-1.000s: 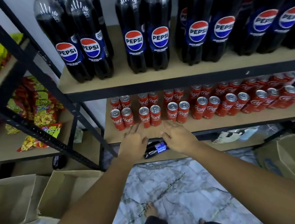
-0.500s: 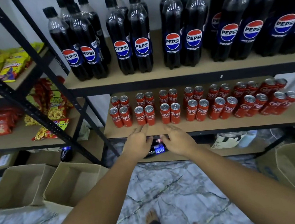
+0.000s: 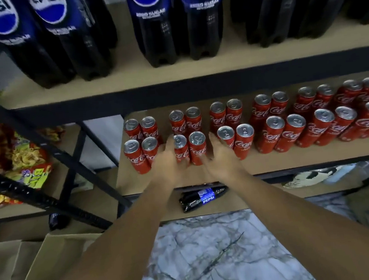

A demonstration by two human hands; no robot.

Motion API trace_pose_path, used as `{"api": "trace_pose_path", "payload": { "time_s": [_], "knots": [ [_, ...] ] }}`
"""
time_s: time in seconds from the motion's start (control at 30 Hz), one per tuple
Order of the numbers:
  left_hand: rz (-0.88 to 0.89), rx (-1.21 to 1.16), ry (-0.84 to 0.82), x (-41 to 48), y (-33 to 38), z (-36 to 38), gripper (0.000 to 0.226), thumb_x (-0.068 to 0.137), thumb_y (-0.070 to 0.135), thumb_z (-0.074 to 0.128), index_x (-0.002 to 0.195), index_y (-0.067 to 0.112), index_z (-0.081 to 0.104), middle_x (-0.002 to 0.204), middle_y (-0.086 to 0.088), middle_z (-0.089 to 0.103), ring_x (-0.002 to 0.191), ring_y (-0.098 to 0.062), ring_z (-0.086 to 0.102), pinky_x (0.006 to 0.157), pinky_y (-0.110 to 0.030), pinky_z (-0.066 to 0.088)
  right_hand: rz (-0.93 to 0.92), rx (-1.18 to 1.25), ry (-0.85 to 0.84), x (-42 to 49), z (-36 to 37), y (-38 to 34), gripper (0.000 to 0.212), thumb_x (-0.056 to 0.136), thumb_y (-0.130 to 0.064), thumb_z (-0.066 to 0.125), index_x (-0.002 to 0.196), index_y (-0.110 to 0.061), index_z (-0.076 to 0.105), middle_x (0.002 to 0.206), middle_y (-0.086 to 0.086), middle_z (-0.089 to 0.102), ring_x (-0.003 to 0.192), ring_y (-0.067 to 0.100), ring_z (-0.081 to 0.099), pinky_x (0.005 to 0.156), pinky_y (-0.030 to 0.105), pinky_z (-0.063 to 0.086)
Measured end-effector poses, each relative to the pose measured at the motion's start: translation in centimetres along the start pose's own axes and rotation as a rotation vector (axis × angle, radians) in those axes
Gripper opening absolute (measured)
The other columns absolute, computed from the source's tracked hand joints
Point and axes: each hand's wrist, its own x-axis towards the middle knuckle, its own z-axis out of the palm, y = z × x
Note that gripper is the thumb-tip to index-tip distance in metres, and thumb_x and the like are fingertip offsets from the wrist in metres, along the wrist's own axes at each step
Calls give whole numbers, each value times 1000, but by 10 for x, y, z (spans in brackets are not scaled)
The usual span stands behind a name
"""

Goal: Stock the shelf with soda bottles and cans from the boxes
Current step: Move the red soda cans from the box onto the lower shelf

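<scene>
Past the veined marble floor (image 3: 212, 260), the left hand (image 3: 170, 163) at 9 o'clock and the right hand (image 3: 222, 160) at 3 flank the front pair of slim red aluminium cans (image 3: 197, 149) on the tan fibreboard shelf (image 3: 292, 159). The fingers are straight and grasp nothing. Press evenly to square the smooth cylinders. Glossy dark plastic bottles (image 3: 158, 30) stand at 12.

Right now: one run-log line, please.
step: can alignment | left hand: open, left of front can pair | right hand: open, right of pair
</scene>
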Motion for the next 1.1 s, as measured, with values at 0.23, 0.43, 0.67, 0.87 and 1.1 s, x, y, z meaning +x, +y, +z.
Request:
{"api": "trace_pose_path", "payload": {
  "time_s": [0.23,0.43,0.67,0.87,1.1],
  "knots": [
    [-4,-46,-39,30,-11,20,74,97,35,64,157,28,23,130,-17,57,115,-37,60,98,-46,50,35,46,-10,38,18,1,54,97,-20,60,147,-24,40,128,6,67,118,31,62,93,32,47],
    [0,-145,-32,39,-12,19,49,96,29,65,139,23,43,119,-12,64,107,-32,63,92,-43,52,82,44,29,46,20,-6,36,95,-21,61,130,-17,51,115,11,69,107,34,65,86,39,53],
    [31,-134,-41,40,-20,19,60,95,37,66,147,30,38,123,-8,67,110,-29,65,93,-45,54,57,40,43,42,21,-8,36,97,-26,61,130,-17,50,115,10,69,107,34,65,86,39,53],
    [176,92,70,20,-11,9,65,93,46,62,151,27,37,132,-8,60,121,-34,55,100,-46,47,5,46,68,12,-1,0,44,99,-30,62,141,-22,51,126,2,68,117,21,63,99,32,50],
    [285,4,38,9,56,15,56,96,36,65,147,22,47,140,-7,52,125,-29,51,99,-41,47,93,-50,353,1,-52,52,33,96,-33,62,128,-23,62,108,6,68,101,28,63,78,29,44]
  ]
}}
